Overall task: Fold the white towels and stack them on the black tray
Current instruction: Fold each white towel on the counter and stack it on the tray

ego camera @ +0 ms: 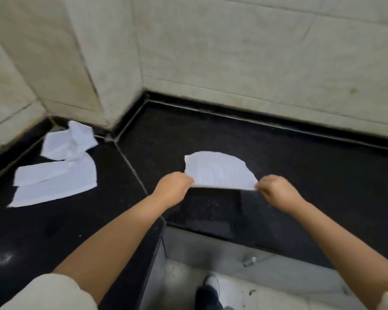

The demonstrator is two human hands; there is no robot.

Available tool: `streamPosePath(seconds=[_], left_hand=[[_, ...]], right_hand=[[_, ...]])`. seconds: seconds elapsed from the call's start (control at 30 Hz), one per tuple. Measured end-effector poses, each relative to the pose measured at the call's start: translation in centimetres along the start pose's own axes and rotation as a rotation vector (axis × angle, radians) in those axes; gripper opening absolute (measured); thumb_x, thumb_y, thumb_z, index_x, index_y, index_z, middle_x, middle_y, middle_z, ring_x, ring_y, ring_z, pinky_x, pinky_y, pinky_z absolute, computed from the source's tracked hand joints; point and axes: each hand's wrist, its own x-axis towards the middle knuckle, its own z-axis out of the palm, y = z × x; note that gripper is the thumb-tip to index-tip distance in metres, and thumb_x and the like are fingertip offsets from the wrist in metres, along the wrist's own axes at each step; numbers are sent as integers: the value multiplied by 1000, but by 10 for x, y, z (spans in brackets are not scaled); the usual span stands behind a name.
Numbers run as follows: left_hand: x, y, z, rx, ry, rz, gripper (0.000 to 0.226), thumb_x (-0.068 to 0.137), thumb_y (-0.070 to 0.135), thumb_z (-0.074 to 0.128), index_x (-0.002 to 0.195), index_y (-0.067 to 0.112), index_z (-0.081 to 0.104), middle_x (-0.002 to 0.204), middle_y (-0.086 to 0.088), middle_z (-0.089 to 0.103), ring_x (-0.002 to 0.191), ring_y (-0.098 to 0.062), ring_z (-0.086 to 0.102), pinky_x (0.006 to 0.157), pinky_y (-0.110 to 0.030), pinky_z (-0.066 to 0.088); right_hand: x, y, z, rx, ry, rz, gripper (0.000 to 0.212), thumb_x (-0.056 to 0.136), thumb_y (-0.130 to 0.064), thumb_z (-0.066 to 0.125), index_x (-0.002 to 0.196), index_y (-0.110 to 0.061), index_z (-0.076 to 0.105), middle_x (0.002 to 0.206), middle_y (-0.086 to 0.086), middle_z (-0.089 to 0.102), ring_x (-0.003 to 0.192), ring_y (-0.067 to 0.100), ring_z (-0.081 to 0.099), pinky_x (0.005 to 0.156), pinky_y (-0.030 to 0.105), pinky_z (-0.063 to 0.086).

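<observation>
Both hands, left hand (174,186) and right hand (274,190), pinched one white towel (220,171) mid-fold at centre; unfolded towels (58,166) waited upper left; no tray visible

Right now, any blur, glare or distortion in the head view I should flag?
Head view: wide-angle bending curves the wall tiles and counter edge; slight motion blur softens both hands, left and right, and the held towel; a faint glare patch sits on the black counter; white towels at left look nearly overexposed.
</observation>
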Motion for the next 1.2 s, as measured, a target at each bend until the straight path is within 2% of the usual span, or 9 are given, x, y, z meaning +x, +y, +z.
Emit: streamPosePath(seconds=[0.1, 0.23, 0.37, 0.47, 0.53, 0.77, 0.93, 1.07, 1.2], left_hand=[[7, 11, 31, -92, -341, 27, 23, 93, 16, 48, 102, 8, 68, 107, -6, 67, 102, -25, 60, 87, -36, 47], [32, 25, 33, -87, -669, 22, 21, 91, 13, 52, 103, 5, 67, 111, -6, 66, 99, -19, 58, 76, -22, 40], [64, 19, 26, -52, -589, -60, 26, 93, 14, 50, 116, 10, 62, 114, -5, 62, 101, -17, 56, 84, -24, 42], [80, 13, 28, -98, -407, -226, 25, 94, 16, 50, 118, 17, 56, 108, -4, 60, 95, -16, 57, 83, -27, 47], [89, 13, 31, -50, -310, -276, 20, 94, 18, 48, 114, 16, 54, 106, -4, 61, 92, -17, 59, 80, -29, 48], [105, 24, 61, 72, -106, -337, 24, 96, 17, 40, 106, 11, 60, 104, -6, 63, 95, -19, 57, 79, -32, 50], [118, 18, 76, 158, -208, -297, 25, 94, 11, 41, 115, 11, 54, 119, -3, 55, 112, -18, 50, 87, -28, 45], [124, 15, 81, 237, -254, -240, 31, 93, 10, 43, 124, 13, 46, 127, -4, 48, 117, -17, 45, 91, -26, 42], [128, 10, 82, 319, -266, -169, 34, 92, 10, 44, 127, 14, 42, 128, -4, 46, 117, -18, 43, 93, -27, 41]], right_hand=[[-20, 16, 27, 76, -547, 66, 15, 85, -7, 50, 85, -6, 66, 85, 3, 65, 86, 24, 59, 77, 32, 46], [-10, 31, 35, 174, -744, 103, 19, 84, -6, 52, 67, -4, 61, 66, 7, 53, 65, 19, 47, 63, 25, 34], [21, 52, 37, 213, -668, 108, 26, 81, -1, 46, 55, -2, 41, 58, 13, 38, 56, 23, 34, 57, 28, 26], [41, 65, 44, 292, -537, 142, 22, 86, -2, 45, 93, 1, 66, 94, 16, 67, 87, 29, 60, 71, 27, 39], [47, 70, 50, 312, -451, 201, 28, 88, -4, 45, 110, -4, 62, 110, 9, 65, 100, 26, 60, 78, 28, 44], [60, 82, 81, 324, -253, 351, 25, 86, -3, 45, 93, -6, 69, 103, 13, 65, 94, 27, 61, 72, 26, 44], [67, 85, 85, 322, -292, 312, 27, 87, -1, 43, 97, -4, 68, 108, 12, 58, 100, 25, 56, 80, 31, 48], [64, 80, 89, 217, -327, 249, 24, 89, -1, 40, 99, -2, 62, 103, 9, 54, 105, 24, 51, 70, 28, 42], [64, 74, 87, 120, -328, 181, 24, 91, -1, 39, 107, -4, 57, 114, 10, 54, 110, 25, 50, 79, 30, 44]])
